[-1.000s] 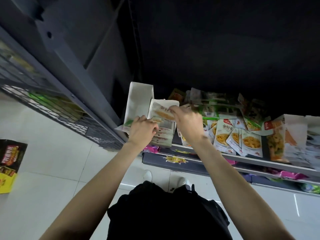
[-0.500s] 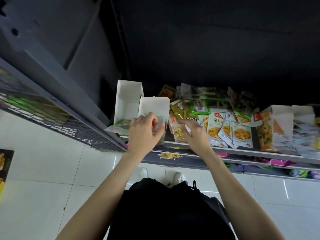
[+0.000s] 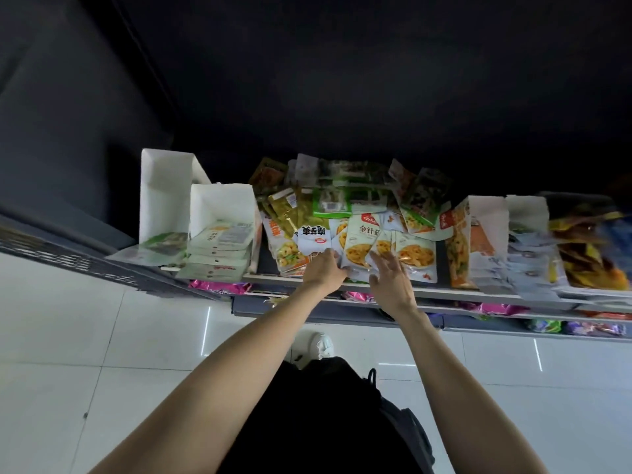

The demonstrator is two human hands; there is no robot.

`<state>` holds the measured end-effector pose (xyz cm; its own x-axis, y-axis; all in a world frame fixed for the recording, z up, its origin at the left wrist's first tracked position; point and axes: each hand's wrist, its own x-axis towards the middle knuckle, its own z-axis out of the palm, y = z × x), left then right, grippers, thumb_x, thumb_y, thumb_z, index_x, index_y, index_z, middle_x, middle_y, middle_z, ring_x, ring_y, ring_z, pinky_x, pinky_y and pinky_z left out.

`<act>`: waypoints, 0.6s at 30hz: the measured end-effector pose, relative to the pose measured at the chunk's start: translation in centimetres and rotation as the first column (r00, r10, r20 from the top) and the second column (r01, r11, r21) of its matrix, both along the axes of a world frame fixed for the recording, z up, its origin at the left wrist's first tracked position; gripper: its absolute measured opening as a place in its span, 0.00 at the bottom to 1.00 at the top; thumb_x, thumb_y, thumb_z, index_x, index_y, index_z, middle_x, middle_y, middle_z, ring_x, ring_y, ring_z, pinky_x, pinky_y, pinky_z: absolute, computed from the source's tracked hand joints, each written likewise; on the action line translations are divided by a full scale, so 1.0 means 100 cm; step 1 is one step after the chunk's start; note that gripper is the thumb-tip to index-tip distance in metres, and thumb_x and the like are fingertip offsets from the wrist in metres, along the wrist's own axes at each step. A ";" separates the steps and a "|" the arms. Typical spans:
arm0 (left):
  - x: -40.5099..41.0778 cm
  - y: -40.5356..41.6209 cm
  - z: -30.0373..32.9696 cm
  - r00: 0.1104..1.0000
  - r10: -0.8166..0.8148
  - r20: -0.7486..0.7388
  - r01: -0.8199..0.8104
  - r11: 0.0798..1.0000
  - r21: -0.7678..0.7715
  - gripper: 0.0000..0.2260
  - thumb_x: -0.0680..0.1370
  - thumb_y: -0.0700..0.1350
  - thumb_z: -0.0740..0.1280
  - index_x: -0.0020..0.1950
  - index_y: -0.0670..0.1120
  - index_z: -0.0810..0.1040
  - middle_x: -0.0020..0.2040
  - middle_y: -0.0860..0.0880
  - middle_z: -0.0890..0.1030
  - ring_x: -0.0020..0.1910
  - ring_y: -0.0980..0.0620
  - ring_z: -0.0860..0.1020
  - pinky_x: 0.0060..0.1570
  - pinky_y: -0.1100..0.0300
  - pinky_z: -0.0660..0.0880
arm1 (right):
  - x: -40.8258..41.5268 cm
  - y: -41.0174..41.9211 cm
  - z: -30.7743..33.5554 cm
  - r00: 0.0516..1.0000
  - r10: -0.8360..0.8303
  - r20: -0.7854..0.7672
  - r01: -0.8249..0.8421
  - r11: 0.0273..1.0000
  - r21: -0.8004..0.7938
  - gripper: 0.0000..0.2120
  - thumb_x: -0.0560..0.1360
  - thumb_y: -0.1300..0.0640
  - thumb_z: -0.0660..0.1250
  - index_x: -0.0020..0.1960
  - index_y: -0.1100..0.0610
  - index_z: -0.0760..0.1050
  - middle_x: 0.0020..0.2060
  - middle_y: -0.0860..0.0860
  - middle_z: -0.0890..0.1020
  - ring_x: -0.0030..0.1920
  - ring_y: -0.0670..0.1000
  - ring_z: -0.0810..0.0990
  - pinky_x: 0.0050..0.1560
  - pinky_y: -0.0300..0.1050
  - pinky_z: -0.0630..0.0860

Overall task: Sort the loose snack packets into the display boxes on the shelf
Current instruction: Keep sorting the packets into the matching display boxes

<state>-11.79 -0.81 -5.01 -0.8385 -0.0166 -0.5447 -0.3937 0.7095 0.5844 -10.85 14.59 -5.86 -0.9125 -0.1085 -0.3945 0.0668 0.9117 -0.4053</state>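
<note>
Left hand (image 3: 323,270) is pinching a glossy white packet (image 3: 357,248) at shelf edge (image 3: 444,293), right hand (image 3: 391,277) hovering w/ fingers spread, holding nothing.

Shelf (image 3: 444,291): grey, front lip pale | left end: two white display boxes (image 3: 222,213), the nearer one holding stacked pale packets (image 3: 219,248) | centre: loose heap of snack packets (image 3: 355,220), white-and-yellow ones in front, green ones behind | right: open cartons (image 3: 478,234) with more packets | below: white tiled floor (image 3: 102,336).
</note>
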 end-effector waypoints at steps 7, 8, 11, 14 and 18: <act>-0.003 0.004 -0.005 0.994 0.083 -0.068 -0.087 0.995 -0.053 0.08 0.77 0.46 0.67 0.53 0.45 0.81 0.55 0.49 0.82 0.53 0.50 0.79 0.47 0.60 0.73 | -0.004 0.008 0.005 0.995 0.100 -0.022 -0.099 0.994 0.050 0.22 0.80 0.58 0.58 0.72 0.47 0.65 0.74 0.54 0.61 0.72 0.58 0.63 0.70 0.53 0.63; -0.003 0.002 -0.004 0.993 0.095 -0.068 -0.098 0.995 -0.036 0.08 0.77 0.45 0.66 0.53 0.44 0.81 0.56 0.49 0.82 0.54 0.50 0.78 0.48 0.60 0.73 | -0.005 0.009 0.006 0.995 0.094 -0.026 -0.092 0.994 0.050 0.21 0.80 0.57 0.58 0.72 0.47 0.65 0.73 0.54 0.61 0.70 0.58 0.66 0.68 0.52 0.65; -0.003 0.000 -0.002 0.988 0.101 -0.117 -0.109 0.992 -0.060 0.10 0.79 0.46 0.64 0.55 0.43 0.79 0.55 0.48 0.82 0.52 0.49 0.79 0.46 0.60 0.73 | -0.007 0.011 0.009 0.997 0.077 -0.012 -0.076 0.995 0.058 0.21 0.81 0.55 0.57 0.72 0.46 0.64 0.73 0.54 0.62 0.66 0.59 0.71 0.64 0.52 0.70; -0.004 0.009 -0.001 0.991 0.038 -0.127 -0.048 0.996 -0.078 0.12 0.78 0.50 0.66 0.55 0.42 0.77 0.51 0.48 0.82 0.49 0.48 0.80 0.43 0.59 0.73 | -0.009 0.013 0.012 0.997 0.081 -0.014 -0.080 0.995 0.064 0.21 0.81 0.55 0.57 0.74 0.47 0.62 0.72 0.54 0.63 0.64 0.58 0.73 0.64 0.53 0.71; -0.008 0.022 0.001 0.989 0.058 -0.136 -0.068 0.996 -0.065 0.11 0.75 0.50 0.69 0.51 0.43 0.77 0.47 0.48 0.82 0.46 0.49 0.79 0.39 0.59 0.71 | -0.012 0.020 0.013 0.997 0.078 -0.025 -0.076 0.994 0.076 0.21 0.81 0.54 0.57 0.73 0.47 0.62 0.72 0.52 0.65 0.61 0.56 0.76 0.59 0.51 0.75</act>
